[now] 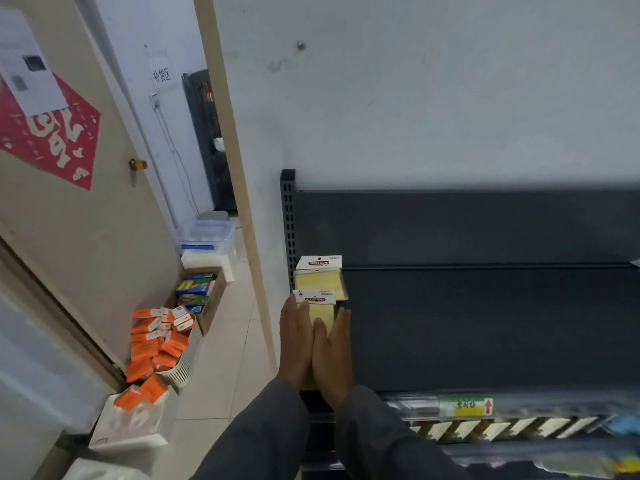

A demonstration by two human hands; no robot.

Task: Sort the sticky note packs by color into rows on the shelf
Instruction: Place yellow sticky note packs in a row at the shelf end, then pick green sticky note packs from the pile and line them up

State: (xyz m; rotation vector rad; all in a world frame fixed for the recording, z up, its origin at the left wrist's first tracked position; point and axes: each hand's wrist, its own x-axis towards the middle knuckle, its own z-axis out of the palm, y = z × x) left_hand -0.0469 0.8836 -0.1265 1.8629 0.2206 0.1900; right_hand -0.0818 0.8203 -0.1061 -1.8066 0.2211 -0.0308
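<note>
Upper left: a door (79, 202) standing open, carrying a red paper decoration (52, 133) and a white printed sheet (27, 64). Centre left: a cardboard box (207, 299) sitting on the tiled floor (221, 375), holding green and blue cartons. Behind it, a clear plastic bin (207, 233) resting on a white block. Lower right: a yellow-green shelf label (465, 406) showing a red arrow, blurred.

One head-worn view looks steeply down and forward, close above the dark shelf (485, 323), doorway at left.
</note>
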